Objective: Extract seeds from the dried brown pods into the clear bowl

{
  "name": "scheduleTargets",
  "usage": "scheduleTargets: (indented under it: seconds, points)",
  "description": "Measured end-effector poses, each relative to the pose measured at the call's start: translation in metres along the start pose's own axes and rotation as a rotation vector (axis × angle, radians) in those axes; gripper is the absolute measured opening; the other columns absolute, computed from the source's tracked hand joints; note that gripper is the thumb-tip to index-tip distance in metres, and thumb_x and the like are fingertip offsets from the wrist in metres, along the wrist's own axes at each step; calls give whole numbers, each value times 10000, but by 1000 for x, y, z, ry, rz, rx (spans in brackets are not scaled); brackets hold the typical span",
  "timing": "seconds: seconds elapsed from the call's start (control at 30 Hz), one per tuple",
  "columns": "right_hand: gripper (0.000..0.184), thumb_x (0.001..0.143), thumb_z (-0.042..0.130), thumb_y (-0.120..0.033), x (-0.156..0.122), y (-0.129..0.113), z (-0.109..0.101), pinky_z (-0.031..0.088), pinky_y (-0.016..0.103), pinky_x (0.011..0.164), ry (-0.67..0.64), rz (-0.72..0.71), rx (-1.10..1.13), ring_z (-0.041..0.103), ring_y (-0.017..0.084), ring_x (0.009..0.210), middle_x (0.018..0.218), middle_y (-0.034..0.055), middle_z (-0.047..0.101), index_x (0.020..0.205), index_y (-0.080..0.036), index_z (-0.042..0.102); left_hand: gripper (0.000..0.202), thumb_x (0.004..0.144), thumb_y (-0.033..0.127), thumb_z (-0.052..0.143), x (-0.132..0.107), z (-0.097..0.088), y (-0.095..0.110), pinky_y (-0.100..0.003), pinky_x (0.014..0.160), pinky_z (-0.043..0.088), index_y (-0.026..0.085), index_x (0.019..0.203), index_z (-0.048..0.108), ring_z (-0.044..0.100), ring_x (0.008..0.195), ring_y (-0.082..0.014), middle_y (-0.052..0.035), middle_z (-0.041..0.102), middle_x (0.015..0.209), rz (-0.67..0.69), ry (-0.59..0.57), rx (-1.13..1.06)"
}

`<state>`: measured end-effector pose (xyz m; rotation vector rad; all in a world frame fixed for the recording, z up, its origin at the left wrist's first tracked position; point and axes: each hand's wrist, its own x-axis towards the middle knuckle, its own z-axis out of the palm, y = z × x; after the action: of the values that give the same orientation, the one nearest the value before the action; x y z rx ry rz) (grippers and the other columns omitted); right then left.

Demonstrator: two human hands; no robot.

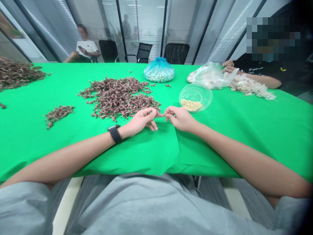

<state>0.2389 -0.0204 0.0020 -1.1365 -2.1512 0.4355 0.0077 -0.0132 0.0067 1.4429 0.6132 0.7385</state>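
Note:
My left hand [143, 120] and my right hand [178, 118] rest on the green tablecloth [244, 130] and meet at the fingertips. Both pinch one small brown pod [160, 114] between them. A black watch sits on my left wrist. A large heap of brown dried pods [117, 96] lies just beyond my left hand. A clear plastic bowl [195, 97] with pale seeds in it stands just beyond my right hand.
A small pile of pods [58, 114] lies to the left, and another big heap [17, 73] at the far left. A blue tied bag [158, 70] sits at the back. A person at the right works on white husks [249, 87] beside a clear bag [207, 75]. Another person sits beyond the table.

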Motion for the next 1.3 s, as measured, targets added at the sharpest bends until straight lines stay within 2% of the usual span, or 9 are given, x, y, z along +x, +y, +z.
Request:
scheduleTargets:
  seconds: [0.2,0.37,0.63,1.07,1.3]
  points:
    - [66,912,592,-235,-1,-4,-1,452,288,618,-4,53,48,653,174,643,752,36,747,883,-197,637,450,896,582,664,1,-2,-3,-236,574,595,160,1009,556,735,651,-123,-171,662,1344,9,-7,-1]
    - [118,905,624,-292,1,-8,-3,483,291,636,23,91,130,658,167,644,733,46,739,858,-185,641,449,901,586,655,1,-3,-3,-241,578,597,164,1007,543,734,657,-126,-167,673,1319,-1,-6,-8]
    - [183,921,614,-358,1,-23,-1,503,283,615,67,122,318,647,151,626,735,42,714,882,-180,630,445,908,591,642,4,-8,-6,-236,594,598,178,1015,513,743,695,-139,-104,700,1151,-27,-105,-11]
    - [202,929,624,-396,-6,-31,13,489,285,606,146,82,295,683,176,721,828,57,745,944,-196,657,484,871,589,687,1,-5,-5,-211,605,571,180,1057,508,744,747,-162,-19,657,881,-18,-145,87]
    - [218,926,636,-404,-6,-32,14,487,287,604,153,91,340,660,169,694,800,52,731,940,-189,668,484,869,585,693,2,-4,-5,-222,599,579,173,1052,516,748,752,-172,-22,663,868,-3,-149,97]
